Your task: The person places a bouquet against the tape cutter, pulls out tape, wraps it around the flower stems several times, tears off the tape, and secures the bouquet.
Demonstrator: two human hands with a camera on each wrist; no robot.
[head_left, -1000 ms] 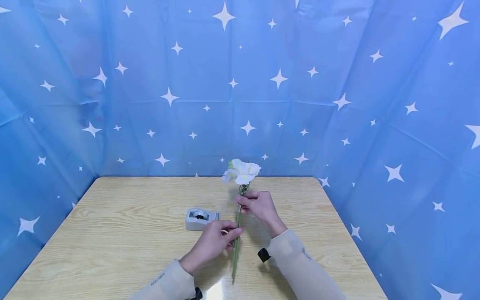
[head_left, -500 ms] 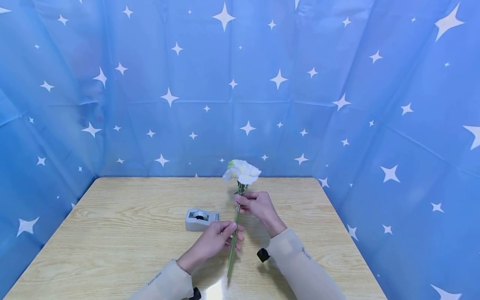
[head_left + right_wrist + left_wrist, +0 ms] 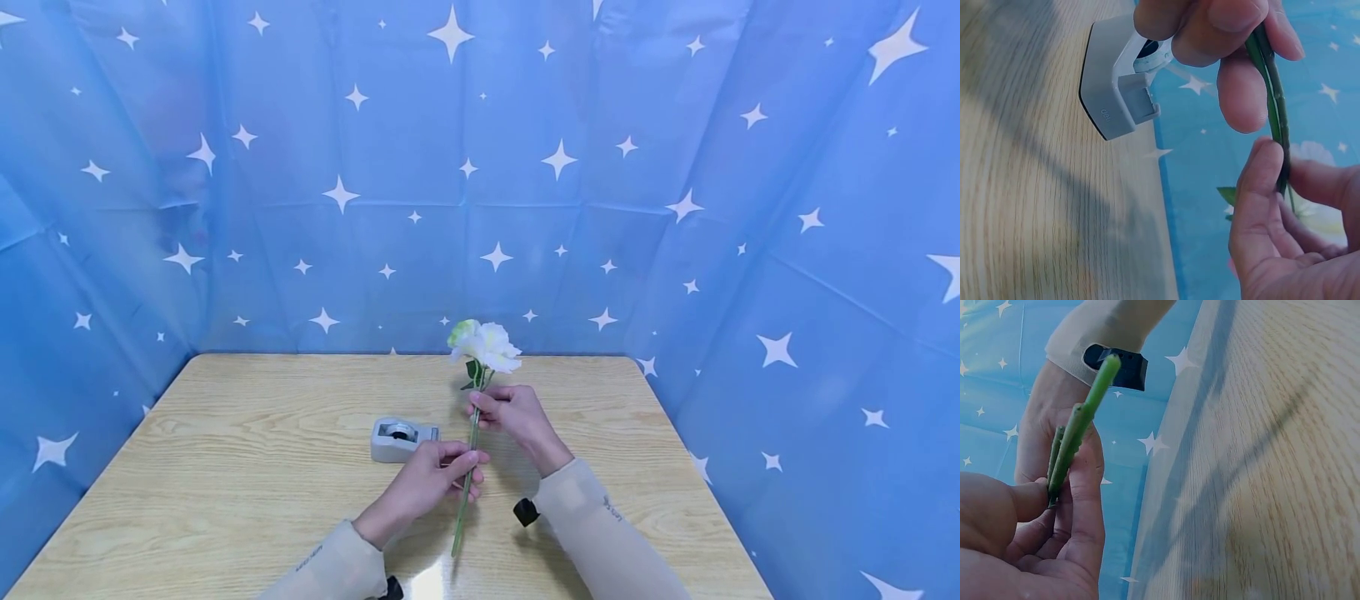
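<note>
A small bunch of white flowers (image 3: 491,346), with a greenish tinge on one bloom, is held above the table. Its green stems (image 3: 460,525) lean, blooms away from me and cut ends toward me. My right hand (image 3: 523,422) pinches them just under the leaves (image 3: 472,372). Lower down, thumb and fingers of my left hand (image 3: 423,482) pinch the same stems. Several stem ends (image 3: 1075,434) of uneven length stick out past the left fingers in the left wrist view. The right wrist view shows the stems (image 3: 1275,106) side by side between both hands.
A grey tape dispenser (image 3: 386,451) stands on the wooden table (image 3: 262,467), just beyond and left of my left hand. A blue curtain with white stars (image 3: 405,167) hangs behind the table and along its sides.
The bunch has turned in my hands; the blooms show another side and leaves appear at the left. Its lower ends swung slightly left. My left fingers shifted their hold on the stems.
</note>
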